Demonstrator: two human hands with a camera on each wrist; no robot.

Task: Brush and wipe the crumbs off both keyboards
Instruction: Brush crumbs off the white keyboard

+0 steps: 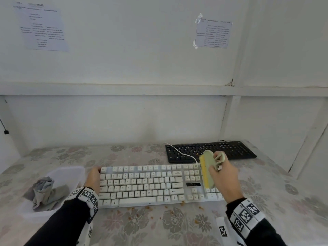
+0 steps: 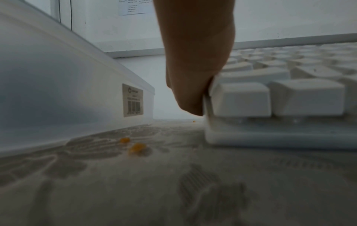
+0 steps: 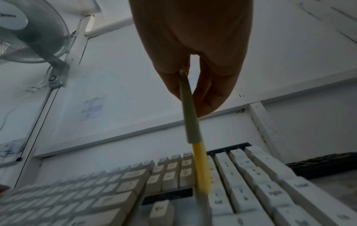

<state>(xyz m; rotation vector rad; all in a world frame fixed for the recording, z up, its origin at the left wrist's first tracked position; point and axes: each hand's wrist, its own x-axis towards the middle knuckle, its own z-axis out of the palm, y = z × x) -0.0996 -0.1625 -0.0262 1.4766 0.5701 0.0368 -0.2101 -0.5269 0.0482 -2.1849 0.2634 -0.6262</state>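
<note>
**White keyboard braced at left end, brush over the number pad**

White keyboard point(image 1: 150, 185) lies across the middle of the flowered table point(image 1: 284, 201), long edge toward the wearer. Held at its 9 o'clock end by the left hand point(image 1: 93, 178), fingers curled round the far-left corner, thumb side pressed against the edge by the corner keys point(image 2: 239, 99). Flanked at 9 o'clock by a translucent plastic bin point(image 1: 67, 172) holding a crumpled grey cloth point(image 1: 44, 189), just beside the left hand.

Brush point(image 1: 207, 170), pale green back with yellow bristles point(image 3: 201, 168), clamped in the right hand point(image 1: 223, 178), fingers hooked through the loop handle at the top. Projects from the grip toward 9 o'clock, bristles down over the number pad at the keyboard's 3 o'clock end; blurred in the right wrist view, so contact with the keys cannot be told.

Black keyboard point(image 1: 236, 150) sits at 1 o'clock from the white one, well apart from both hands, with a crumb or two on its keys and a white cable point(image 1: 181, 153) crossing its left part.

Crumbs point(image 1: 147, 208) scattered on the table along the white keyboard's 6 o'clock edge; two more point(image 2: 135, 145) between bin and keyboard.
</note>
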